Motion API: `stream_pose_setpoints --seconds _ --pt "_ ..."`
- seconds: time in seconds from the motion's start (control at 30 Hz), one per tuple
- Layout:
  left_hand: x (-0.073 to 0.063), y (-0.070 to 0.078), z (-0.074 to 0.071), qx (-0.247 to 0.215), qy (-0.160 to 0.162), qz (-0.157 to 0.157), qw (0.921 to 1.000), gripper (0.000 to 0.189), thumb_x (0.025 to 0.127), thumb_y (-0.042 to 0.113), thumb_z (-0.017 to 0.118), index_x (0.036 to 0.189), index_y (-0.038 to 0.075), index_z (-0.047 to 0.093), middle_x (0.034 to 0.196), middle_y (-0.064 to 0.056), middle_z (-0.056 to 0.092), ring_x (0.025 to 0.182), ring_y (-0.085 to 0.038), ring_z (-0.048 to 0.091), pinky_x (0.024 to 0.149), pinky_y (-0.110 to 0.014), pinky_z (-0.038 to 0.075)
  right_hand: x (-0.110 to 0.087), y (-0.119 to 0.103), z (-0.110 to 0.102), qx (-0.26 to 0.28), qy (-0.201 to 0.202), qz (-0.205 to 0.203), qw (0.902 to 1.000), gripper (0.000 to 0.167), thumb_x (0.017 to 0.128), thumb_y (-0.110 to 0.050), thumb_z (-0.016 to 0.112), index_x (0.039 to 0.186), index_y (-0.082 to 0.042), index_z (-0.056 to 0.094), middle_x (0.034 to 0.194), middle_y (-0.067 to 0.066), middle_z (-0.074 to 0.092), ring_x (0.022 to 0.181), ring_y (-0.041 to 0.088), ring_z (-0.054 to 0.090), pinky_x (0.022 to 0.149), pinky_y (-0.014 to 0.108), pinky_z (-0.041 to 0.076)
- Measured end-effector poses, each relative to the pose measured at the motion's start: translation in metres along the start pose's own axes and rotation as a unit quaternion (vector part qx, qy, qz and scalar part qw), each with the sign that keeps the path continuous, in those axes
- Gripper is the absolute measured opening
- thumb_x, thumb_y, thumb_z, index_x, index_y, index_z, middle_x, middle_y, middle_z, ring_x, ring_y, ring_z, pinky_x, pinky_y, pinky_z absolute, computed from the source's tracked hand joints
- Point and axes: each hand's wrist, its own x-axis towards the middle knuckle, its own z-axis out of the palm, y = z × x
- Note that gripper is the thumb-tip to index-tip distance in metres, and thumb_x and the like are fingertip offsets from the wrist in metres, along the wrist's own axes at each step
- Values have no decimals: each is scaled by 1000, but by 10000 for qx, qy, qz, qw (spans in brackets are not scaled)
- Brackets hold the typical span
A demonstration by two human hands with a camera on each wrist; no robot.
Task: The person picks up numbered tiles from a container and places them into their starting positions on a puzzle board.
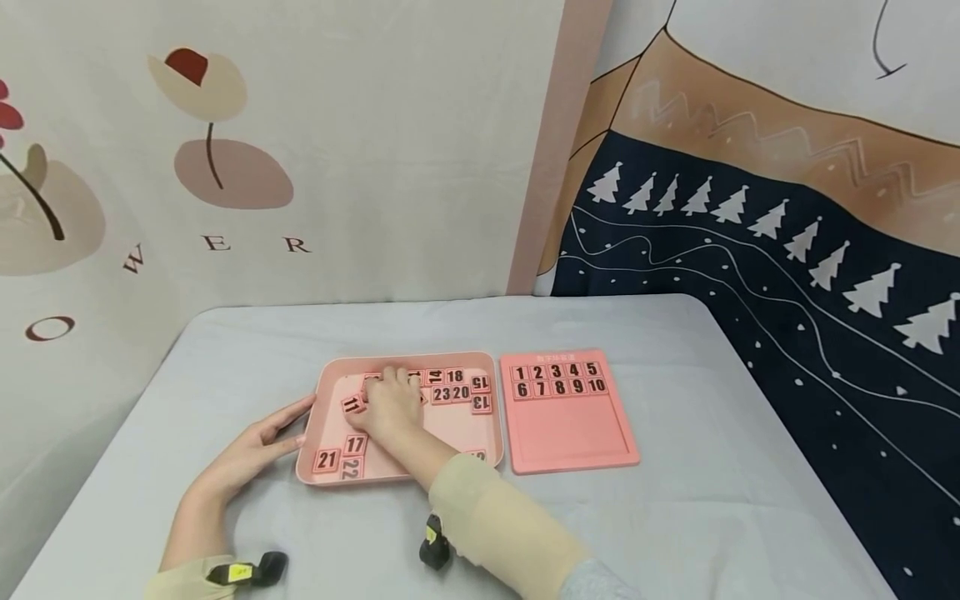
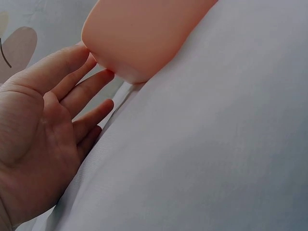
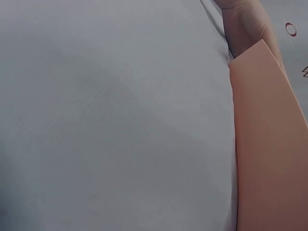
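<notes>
A pink tray [image 1: 442, 442] lies on the table with loose number tiles in it. My left hand [image 1: 251, 454] rests against the tray's left end, fingers extended; in the left wrist view the fingertips [image 2: 109, 73] touch its outer wall. My right hand [image 1: 393, 408] reaches into the tray's upper left part, over several tiles and beside the 11 tile [image 1: 352, 404]. Its fingertips are partly hidden, so I cannot tell whether they pinch a tile. The right wrist view shows the tray's outer wall [image 3: 269, 144], not the right hand.
Right of the tray lies a pink number board [image 1: 573, 433], its top two rows filled with tiles 1 to 10. Tiles 21 [image 1: 326, 460], 17 [image 1: 355, 445] and 22 [image 1: 352, 468] sit at the tray's lower left. More tiles line its upper right. A white cloth [image 1: 675, 517] covers the table.
</notes>
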Motion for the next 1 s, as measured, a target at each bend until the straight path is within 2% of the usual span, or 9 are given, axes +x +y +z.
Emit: stream_pose_setpoints --seconds 0.13,0.3,0.4,0.53,0.63,0.77,0.83,1.0 --pt "0 0 0 61 35 -28 10000 58 95 7 57 148 2 32 154 -1 31 128 12 27 96 -4 24 0 0 1 11 132 -105 9999 41 71 -67 70 73 -29 56 93 -7 47 91 13 41 80 29 33" --pt "-1 0 0 54 27 69 10000 58 95 5 56 147 1 33 153 1 33 128 12 27 97 -4 24 1 -4 1 -3 164 -77 9998 51 71 -76 62 75 -26 59 96 -4 48 95 14 43 85 30 34" --pt "-1 0 1 35 41 72 10000 57 95 5 57 147 1 33 152 3 34 128 12 28 97 -4 24 3 -7 2 -164 137 -32 9998 60 70 -80 57 88 -24 66 101 -2 49 100 16 44 88 31 34" --pt "-1 1 3 15 44 53 10000 57 95 6 57 147 1 33 152 2 34 128 12 28 97 -4 24 4 -9 2 -334 -15 42 9994 67 72 -77 59 109 -23 67 103 -2 49 99 16 43 88 31 34" --pt "0 2 4 -11 48 39 10000 57 95 6 58 147 1 34 152 0 34 128 12 28 97 -4 24 4 -8 1 -329 -35 9 9995 60 73 -74 62 106 -24 67 100 -4 48 95 15 42 86 30 34" --pt "1 2 4 -7 60 3 10000 58 95 7 58 147 1 34 153 -1 33 127 12 28 97 -4 24 0 -3 -2 -134 98 -189 9997 46 73 -72 64 86 -28 66 96 -6 46 90 12 39 84 28 33" --pt "0 2 4 4 47 -30 10000 58 95 8 58 147 2 33 153 1 33 127 13 28 96 -4 24 -4 1 -6 23 181 -304 9994 42 72 -70 67 82 -30 65 97 -7 46 89 11 38 82 26 33" --pt "0 0 2 40 49 -65 10000 58 95 9 58 148 3 33 153 3 33 127 13 27 95 -3 24 -14 14 -18 452 422 -497 9968 38 69 -67 71 89 -35 69 108 -10 49 94 9 38 80 24 33"
